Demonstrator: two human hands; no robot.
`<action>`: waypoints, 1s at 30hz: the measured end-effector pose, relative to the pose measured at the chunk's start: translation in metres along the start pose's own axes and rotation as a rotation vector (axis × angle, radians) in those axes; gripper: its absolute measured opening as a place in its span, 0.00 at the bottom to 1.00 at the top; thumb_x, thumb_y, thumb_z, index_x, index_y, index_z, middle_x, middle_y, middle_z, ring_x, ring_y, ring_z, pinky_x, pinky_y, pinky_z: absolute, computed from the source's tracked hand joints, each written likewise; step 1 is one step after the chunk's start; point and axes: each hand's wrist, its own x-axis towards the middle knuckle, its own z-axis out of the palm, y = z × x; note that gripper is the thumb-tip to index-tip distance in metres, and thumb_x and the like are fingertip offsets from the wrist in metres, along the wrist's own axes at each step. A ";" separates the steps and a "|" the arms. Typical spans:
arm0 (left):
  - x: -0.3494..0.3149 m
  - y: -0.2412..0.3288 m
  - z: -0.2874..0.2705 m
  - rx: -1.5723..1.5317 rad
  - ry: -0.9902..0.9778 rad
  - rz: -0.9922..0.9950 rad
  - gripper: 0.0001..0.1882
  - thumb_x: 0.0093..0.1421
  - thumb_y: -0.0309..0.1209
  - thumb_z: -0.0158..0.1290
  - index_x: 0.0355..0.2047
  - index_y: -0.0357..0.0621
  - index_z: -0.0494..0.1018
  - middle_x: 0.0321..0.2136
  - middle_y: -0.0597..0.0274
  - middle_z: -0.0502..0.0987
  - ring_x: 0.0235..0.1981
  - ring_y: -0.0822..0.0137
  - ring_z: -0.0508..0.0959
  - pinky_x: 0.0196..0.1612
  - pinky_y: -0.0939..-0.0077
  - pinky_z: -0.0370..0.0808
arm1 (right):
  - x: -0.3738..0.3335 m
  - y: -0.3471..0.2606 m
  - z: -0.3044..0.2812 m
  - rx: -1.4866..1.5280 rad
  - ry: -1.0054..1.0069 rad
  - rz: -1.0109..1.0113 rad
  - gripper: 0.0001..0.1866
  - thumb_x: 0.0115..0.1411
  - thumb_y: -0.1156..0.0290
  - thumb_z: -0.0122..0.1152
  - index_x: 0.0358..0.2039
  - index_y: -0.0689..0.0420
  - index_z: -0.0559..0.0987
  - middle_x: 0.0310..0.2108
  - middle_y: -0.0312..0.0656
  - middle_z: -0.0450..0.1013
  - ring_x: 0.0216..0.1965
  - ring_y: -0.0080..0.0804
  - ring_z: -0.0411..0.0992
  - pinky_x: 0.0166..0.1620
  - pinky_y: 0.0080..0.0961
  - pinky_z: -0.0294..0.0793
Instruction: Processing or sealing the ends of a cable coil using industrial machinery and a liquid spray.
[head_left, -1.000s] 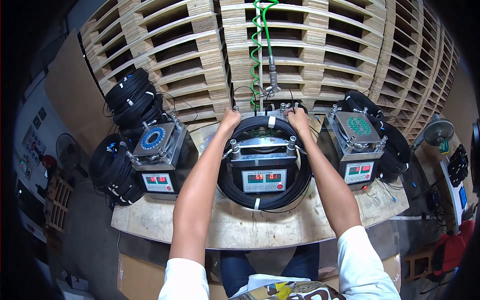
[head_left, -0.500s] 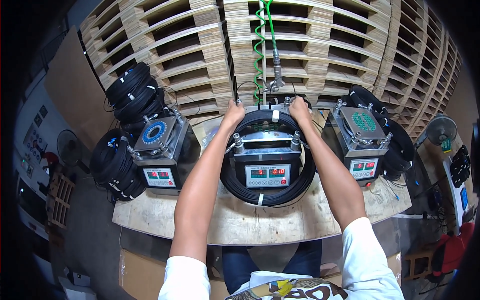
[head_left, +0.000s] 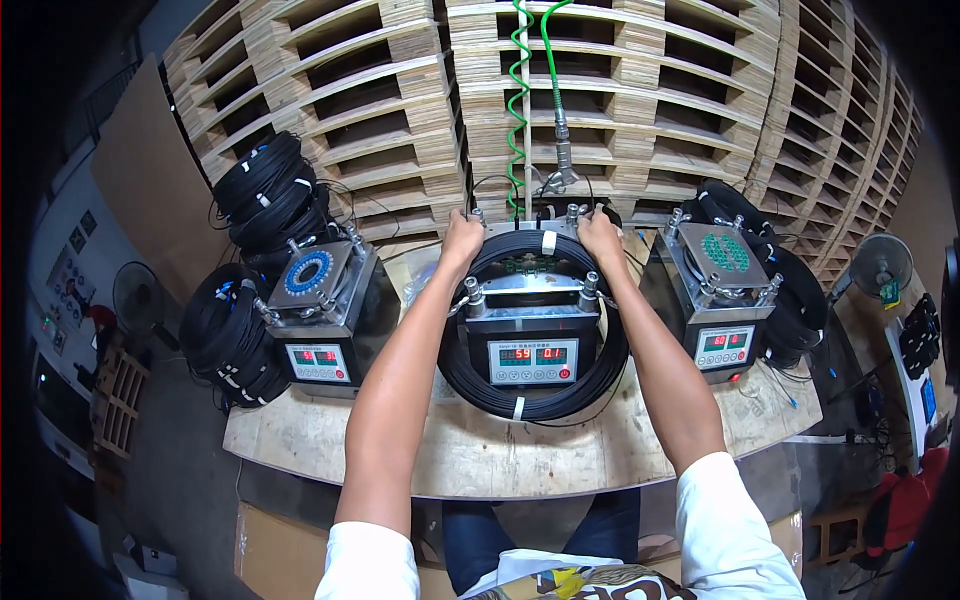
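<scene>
A silver-topped bench machine (head_left: pixel 533 318) with a red digital display stands in the middle, ringed by a big coil of black cable (head_left: pixel 519 408) with white ties. Beside the machine's rear left post, my left hand (head_left: pixel 463 240) is closed, fingers curled. My right hand (head_left: pixel 600 238) is closed in the same way by the rear right post (head_left: pixel 573 214). What the fingers grip is too small and partly hidden to make out. Green-tipped parts show on the machine's plate, partly behind the coil and the front bar.
Similar machines flank it, the left one (head_left: pixel 318 310) with a blue ring on top, the right one (head_left: pixel 722 285) with green parts. Black cable coils (head_left: pixel 262 195) are stacked beside them on the wooden table (head_left: pixel 330 440). An air gun (head_left: pixel 563 165) hangs before stacked pallets (head_left: pixel 370 130).
The digits on the displays are different. The air gun hangs slightly lower and farther right in the view. Both hands remain by the rear posts, with only small shifts of the fingers.
</scene>
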 end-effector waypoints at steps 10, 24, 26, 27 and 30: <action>-0.002 0.002 -0.008 -0.035 -0.063 -0.059 0.29 0.63 0.41 0.46 0.58 0.30 0.63 0.53 0.31 0.72 0.57 0.43 0.72 0.59 0.61 0.66 | -0.011 -0.018 -0.007 -0.060 -0.069 0.082 0.25 0.61 0.54 0.49 0.48 0.61 0.78 0.48 0.65 0.73 0.52 0.62 0.71 0.56 0.48 0.69; 0.009 -0.015 -0.005 -0.134 -0.043 -0.063 0.33 0.67 0.46 0.41 0.63 0.30 0.57 0.60 0.33 0.65 0.64 0.45 0.64 0.64 0.61 0.61 | 0.000 0.003 0.007 0.162 0.044 -0.120 0.25 0.65 0.52 0.53 0.42 0.67 0.75 0.40 0.64 0.76 0.47 0.63 0.73 0.50 0.45 0.71; 0.024 -0.029 -0.011 -0.153 -0.082 -0.060 0.33 0.68 0.45 0.41 0.63 0.29 0.58 0.59 0.34 0.67 0.63 0.46 0.66 0.63 0.62 0.61 | -0.004 -0.006 0.007 0.179 0.023 -0.109 0.26 0.65 0.51 0.52 0.43 0.66 0.75 0.40 0.64 0.76 0.48 0.62 0.73 0.51 0.46 0.71; 0.029 -0.038 -0.016 -0.173 -0.126 -0.058 0.32 0.68 0.44 0.41 0.62 0.29 0.59 0.58 0.35 0.68 0.62 0.48 0.67 0.62 0.63 0.62 | -0.007 -0.012 0.009 0.192 0.003 -0.095 0.27 0.65 0.49 0.52 0.43 0.65 0.75 0.41 0.64 0.76 0.48 0.61 0.73 0.52 0.46 0.71; 0.015 -0.008 0.001 -0.274 -0.295 -0.178 0.30 0.68 0.43 0.41 0.59 0.27 0.63 0.54 0.38 0.72 0.57 0.52 0.71 0.59 0.65 0.65 | 0.003 0.011 -0.006 0.071 0.020 -0.001 0.31 0.64 0.43 0.48 0.44 0.64 0.76 0.44 0.64 0.75 0.51 0.61 0.72 0.54 0.48 0.69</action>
